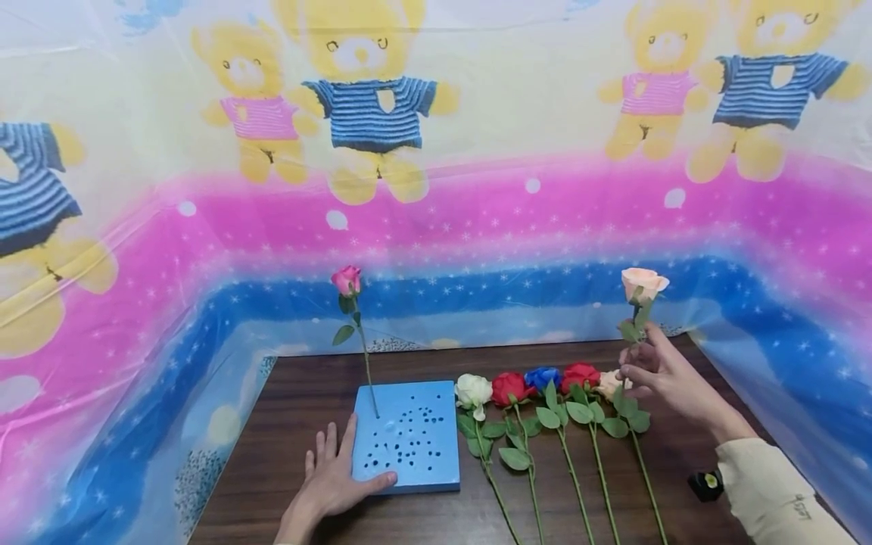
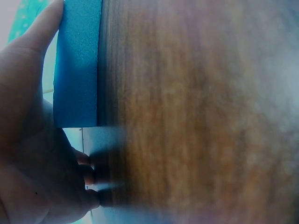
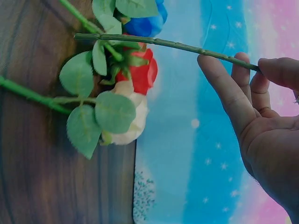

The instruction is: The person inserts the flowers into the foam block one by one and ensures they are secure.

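My right hand (image 1: 671,378) pinches the stem of a peach rose (image 1: 643,284), its bloom raised above the table's far right. In the right wrist view the bare green stem (image 3: 177,45) runs from between thumb and fingers to a cut end. My left hand (image 1: 327,477) lies at the left front corner of a blue foam block (image 1: 443,397) dotted with holes. Its fingers are spread; the thumb touches the front edge and the index finger lies along the left side. A pink rose (image 1: 347,281) stands nearly upright in the block's back left part.
Right of the block lie a white rose (image 1: 473,390), a red rose (image 1: 507,388), a blue rose (image 1: 543,378), another red rose (image 1: 580,375) and a cream rose (image 1: 608,384), stems toward me. A small black object (image 1: 705,485) sits by the right sleeve. A bear-printed cloth (image 1: 477,212) hangs behind.
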### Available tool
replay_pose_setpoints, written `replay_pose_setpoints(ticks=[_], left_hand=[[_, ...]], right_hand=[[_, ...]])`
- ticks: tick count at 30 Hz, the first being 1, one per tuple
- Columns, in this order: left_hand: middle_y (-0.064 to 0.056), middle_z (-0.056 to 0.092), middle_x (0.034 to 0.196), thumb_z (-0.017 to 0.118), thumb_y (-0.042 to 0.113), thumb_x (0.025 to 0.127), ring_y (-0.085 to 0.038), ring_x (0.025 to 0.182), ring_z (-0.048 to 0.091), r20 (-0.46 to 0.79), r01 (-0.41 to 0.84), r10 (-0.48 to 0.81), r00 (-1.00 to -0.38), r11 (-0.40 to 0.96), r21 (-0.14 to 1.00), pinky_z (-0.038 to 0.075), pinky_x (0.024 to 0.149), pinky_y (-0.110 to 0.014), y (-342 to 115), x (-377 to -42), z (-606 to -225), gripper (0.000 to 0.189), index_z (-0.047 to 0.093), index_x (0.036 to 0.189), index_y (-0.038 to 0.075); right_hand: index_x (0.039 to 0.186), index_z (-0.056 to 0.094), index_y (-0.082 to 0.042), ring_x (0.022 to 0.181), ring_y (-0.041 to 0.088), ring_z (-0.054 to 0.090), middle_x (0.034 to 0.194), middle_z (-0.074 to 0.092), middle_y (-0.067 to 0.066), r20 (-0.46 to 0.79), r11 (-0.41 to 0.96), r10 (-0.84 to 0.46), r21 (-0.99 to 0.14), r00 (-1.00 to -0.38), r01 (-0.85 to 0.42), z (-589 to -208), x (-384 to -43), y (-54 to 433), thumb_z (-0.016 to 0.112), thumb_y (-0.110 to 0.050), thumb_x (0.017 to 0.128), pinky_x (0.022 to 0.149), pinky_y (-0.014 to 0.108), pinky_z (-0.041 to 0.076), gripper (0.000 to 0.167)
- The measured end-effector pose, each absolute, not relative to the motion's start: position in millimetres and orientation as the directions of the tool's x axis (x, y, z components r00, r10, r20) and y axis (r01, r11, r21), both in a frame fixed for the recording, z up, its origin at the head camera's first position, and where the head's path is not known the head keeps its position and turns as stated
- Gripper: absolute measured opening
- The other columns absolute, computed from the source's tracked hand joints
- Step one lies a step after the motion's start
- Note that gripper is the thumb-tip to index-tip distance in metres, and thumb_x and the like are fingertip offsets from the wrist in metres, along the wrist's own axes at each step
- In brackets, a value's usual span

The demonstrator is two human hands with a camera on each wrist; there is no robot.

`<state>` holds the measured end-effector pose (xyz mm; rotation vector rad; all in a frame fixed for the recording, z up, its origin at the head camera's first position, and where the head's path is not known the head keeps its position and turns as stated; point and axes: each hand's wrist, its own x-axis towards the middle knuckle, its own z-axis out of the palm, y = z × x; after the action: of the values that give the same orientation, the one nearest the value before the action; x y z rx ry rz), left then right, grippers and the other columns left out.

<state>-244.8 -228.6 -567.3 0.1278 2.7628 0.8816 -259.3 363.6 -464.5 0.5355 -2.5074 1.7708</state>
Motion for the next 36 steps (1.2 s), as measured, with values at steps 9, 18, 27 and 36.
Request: replay_pose_setpoints(ticks=[9,18,27,36], left_hand=[[-0.042,-0.007,0.178,0.081,0.078,0.088,-0.063,0.164,-0.014,-0.190,0.016,0.155,-0.970,0.813,0.582,-0.006,0.125,-0.084,-230,-244,-569,0.138,0.003,0.181,0.011],[-0.043,-0.004,0.177,0.080,0.078,0.087,-0.064,0.164,-0.011,-0.194,0.012,0.155,-0.969,0.811,0.585,-0.004,0.125,-0.085,-229,-245,-569,0.137,0.004,0.181,0.012],[-0.041,-0.007,0.178,0.081,0.079,0.086,-0.063,0.164,-0.014,-0.188,0.013,0.153,-0.970,0.806,0.591,-0.007,0.125,-0.084,-231,-244,-573,0.139,0.004,0.181,0.013],[-0.042,-0.006,0.178,0.081,0.079,0.086,-0.063,0.164,-0.013,-0.182,0.014,0.147,-0.972,0.813,0.583,-0.007,0.126,-0.084,-230,-243,-570,0.138,0.004,0.181,0.012]], right_hand=[[0.172,0.025,-0.026,0.097,0.028,0.076,0.119,0.053,0.037,0.227,0.271,-0.318,-0.909,-0.921,-0.317,-459,-280,335,0.058,0.003,0.114,0.079,0.061,0.067,0.073],[0.172,0.023,-0.032,0.110,0.043,0.073,0.124,0.058,0.034,0.204,0.327,-0.294,-0.896,-0.934,-0.299,-451,-296,297,0.060,-0.007,0.115,0.083,0.057,0.068,0.072],[0.165,0.031,-0.033,0.112,0.041,0.071,0.129,0.053,0.037,0.193,0.261,-0.319,-0.923,-0.928,-0.282,-444,-310,265,0.058,-0.003,0.115,0.083,0.060,0.068,0.064],[0.162,0.035,-0.038,0.114,0.046,0.069,0.125,0.056,0.026,0.212,0.241,-0.337,-0.922,-0.917,-0.302,-441,-322,235,0.057,-0.003,0.116,0.084,0.062,0.067,0.062]])
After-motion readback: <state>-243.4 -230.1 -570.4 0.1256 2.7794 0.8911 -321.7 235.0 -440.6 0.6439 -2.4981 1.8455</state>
